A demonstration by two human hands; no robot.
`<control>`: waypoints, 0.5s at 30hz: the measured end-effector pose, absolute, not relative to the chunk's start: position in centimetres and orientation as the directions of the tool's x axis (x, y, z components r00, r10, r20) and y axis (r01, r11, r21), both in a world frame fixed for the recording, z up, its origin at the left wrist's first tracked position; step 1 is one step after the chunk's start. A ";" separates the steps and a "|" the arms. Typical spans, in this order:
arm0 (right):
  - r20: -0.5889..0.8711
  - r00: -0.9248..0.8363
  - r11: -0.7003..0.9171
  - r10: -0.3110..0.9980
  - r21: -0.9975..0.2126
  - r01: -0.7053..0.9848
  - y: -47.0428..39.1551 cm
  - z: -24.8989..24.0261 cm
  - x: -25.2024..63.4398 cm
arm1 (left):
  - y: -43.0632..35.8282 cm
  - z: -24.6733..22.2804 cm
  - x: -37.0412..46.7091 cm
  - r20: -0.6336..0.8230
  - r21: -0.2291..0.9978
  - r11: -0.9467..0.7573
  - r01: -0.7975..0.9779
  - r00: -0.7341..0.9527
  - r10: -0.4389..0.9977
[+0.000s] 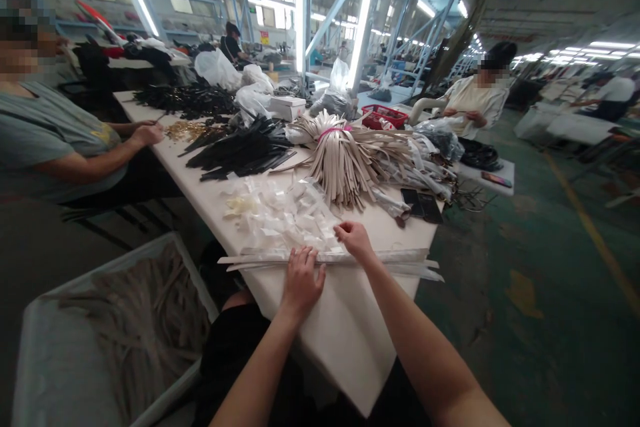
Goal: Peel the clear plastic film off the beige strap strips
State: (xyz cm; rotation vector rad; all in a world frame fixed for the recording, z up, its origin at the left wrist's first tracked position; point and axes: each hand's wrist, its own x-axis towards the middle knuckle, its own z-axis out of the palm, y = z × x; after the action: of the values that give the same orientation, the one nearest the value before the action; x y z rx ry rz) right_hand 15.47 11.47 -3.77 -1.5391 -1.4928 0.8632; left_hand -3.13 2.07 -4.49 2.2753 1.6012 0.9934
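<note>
Across the near part of the table lie long pale grey strips [400, 257], side by side, with both ends sticking out past the table's edges. My left hand [303, 278] rests flat on them, fingers stretched out and pressing down. Just above the strips, my right hand [354, 239] is closed in a pinch at the edge of a heap of translucent white film pieces [280, 213]; what its fingertips hold, if anything, is too small to make out. Behind the film stands a fanned bundle of beige straps [337, 167] tied with a pink band.
Black straps [245, 147] and gold-coloured small parts [187, 130] lie further left. A red basket [384, 117] and white box [287, 108] stand at the back. Dark flat pieces [421, 205] lie right. Below left is a bin [37, 347] of straps. Co-workers sit left [65, 140] and right [473, 97].
</note>
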 end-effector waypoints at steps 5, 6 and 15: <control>0.000 0.023 0.001 1.000 -0.999 -0.052 4.8 -4.5 13.7 | 1.4 -3.9 -1.5 0.203 0.929 -0.206 0.309 0.040 0.978; -0.014 0.014 -0.013 1.000 -0.997 -0.082 3.8 -4.6 13.4 | 1.4 -4.0 -0.9 0.104 0.977 -0.114 0.182 0.066 0.992; -0.141 -0.017 -0.142 0.990 -0.987 -0.072 -0.7 -5.6 14.6 | 3.4 -5.3 1.3 -0.089 0.973 0.055 -0.224 -0.144 0.986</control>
State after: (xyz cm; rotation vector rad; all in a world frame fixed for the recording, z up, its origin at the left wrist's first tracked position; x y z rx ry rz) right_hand 14.64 -0.74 -5.62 -1.2521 -1.0931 1.3557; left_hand 1.26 3.35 -5.27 0.9159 1.1853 1.3614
